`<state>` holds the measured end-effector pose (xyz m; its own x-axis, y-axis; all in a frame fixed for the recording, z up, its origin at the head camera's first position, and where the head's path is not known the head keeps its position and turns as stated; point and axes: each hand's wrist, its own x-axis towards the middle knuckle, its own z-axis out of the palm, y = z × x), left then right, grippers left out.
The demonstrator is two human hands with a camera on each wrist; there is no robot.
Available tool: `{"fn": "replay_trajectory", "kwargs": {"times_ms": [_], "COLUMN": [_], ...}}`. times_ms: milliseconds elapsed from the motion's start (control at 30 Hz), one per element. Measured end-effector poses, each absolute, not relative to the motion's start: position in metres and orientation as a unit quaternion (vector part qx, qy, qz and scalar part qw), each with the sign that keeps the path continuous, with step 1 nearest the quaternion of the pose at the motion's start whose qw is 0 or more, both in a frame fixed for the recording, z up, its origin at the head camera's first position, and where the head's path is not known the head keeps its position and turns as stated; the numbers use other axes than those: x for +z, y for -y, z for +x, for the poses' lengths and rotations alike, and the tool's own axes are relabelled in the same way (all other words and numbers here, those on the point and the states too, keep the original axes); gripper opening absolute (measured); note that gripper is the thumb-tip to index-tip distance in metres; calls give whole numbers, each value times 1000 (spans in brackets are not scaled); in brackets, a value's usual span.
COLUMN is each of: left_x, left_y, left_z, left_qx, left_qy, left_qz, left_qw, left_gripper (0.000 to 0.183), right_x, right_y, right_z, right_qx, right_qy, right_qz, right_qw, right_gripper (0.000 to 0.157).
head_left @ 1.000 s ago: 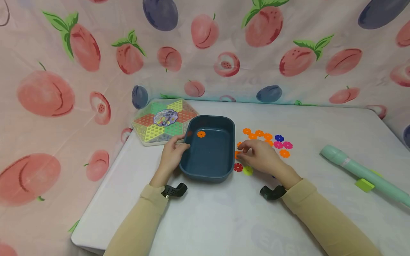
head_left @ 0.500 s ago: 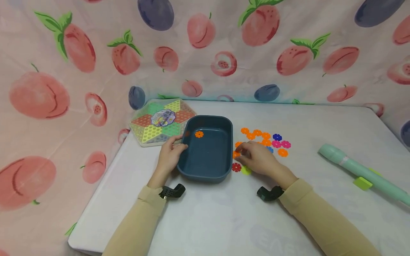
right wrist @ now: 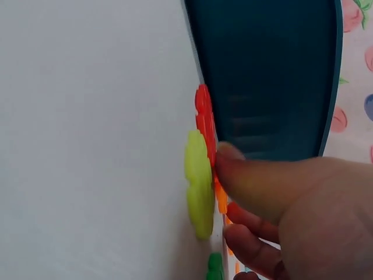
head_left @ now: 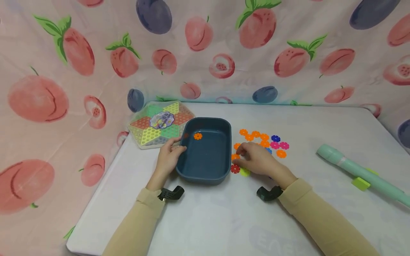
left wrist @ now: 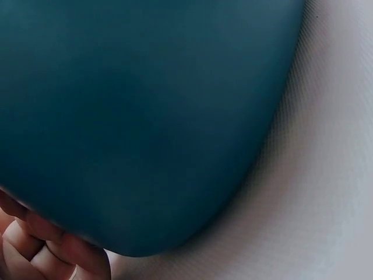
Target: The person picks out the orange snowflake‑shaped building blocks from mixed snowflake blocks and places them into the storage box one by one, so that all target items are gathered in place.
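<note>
A dark blue rectangular plastic bin stands on the white table, with one orange snowflake-shaped disc inside near its far left. My left hand grips the bin's left side, thumb over the rim; the left wrist view shows its fingers curled against the outer wall. Beside the bin's right wall, my right hand is low over the loose discs. Its thumb and forefinger are apart around an orange disc. Close by the thumb lie a red disc and a yellow-green disc.
Several orange discs, pink discs and a dark blue disc lie beyond my right hand. A hexagonal Chinese checkers board sits behind the bin at left. A mint-green tube-shaped object lies far right.
The whole head view has shifted slightly. My right thumb has edged toward the near side of the orange disc, leaving more of that disc in sight. My left hand stays on the bin.
</note>
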<state>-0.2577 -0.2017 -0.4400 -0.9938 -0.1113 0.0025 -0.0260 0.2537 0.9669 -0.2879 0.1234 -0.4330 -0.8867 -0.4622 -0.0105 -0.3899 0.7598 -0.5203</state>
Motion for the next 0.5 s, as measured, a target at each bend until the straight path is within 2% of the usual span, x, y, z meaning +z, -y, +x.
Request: {"fn": "replay_trajectory", "kwargs": {"times_ms": [267,500], "left_x": [-440,-442], "left_y": [204,201], "left_z": [-256,-258], "left_qx": [-605,-611], "left_qy": [794,789], "left_qz": [45,41], "left_qw": [38,35], "left_gripper": [48,47], "right_x": [-433,-430], "right_y": [-119,-123], "right_z": [-287,-285], "right_qx": [-257,-259], "right_qy": [-939,-938], "right_qz": [-218,-207], "right_qw": [67,101], "right_gripper": [32,30]}}
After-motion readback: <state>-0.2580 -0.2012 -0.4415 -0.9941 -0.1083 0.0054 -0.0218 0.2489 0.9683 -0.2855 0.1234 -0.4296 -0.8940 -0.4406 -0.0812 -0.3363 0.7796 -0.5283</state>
